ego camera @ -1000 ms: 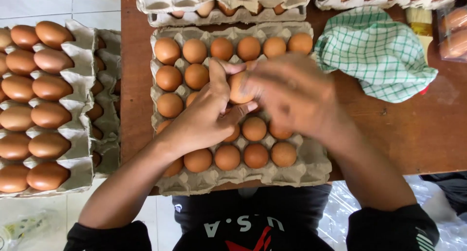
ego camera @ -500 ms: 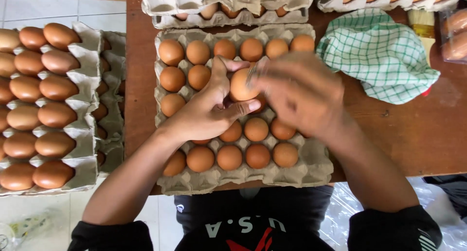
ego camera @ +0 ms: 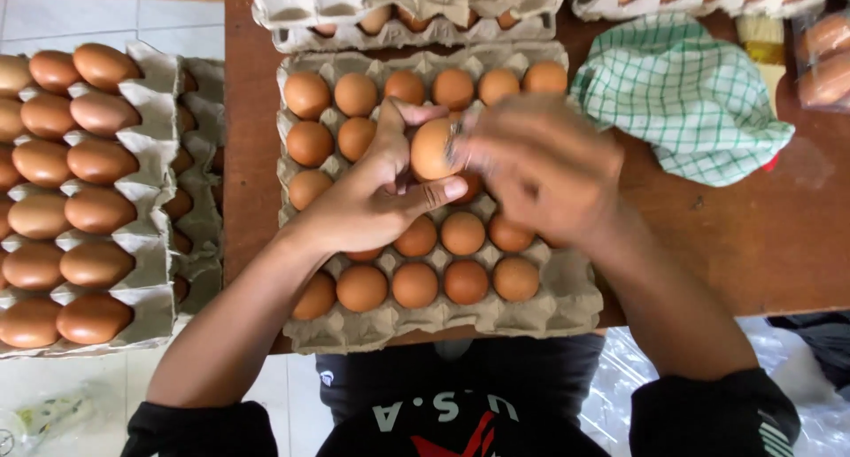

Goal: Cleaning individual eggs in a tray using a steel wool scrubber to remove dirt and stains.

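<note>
Brown egg (ego camera: 434, 149) sits raised above the middle of a grey pulp egg tray (ego camera: 567, 302) on the wooden worktop (ego camera: 708, 236), pinched in the left hand (ego camera: 372, 196), whose grip closes thumb and fingers around its left and near sides. Right hand (ego camera: 540, 169) is blurred, its fingertips touching the egg's right side; whether its grip is closed I cannot tell. A green checked cloth (ego camera: 686, 103) lies to the right. More filled trays (ego camera: 146, 112) stand at left.

Egg tray (ego camera: 567, 306) mid-table, cloth (ego camera: 691, 103) to its right, stacked trays (ego camera: 133, 94) left, more trays (ego camera: 407, 14) behind.
</note>
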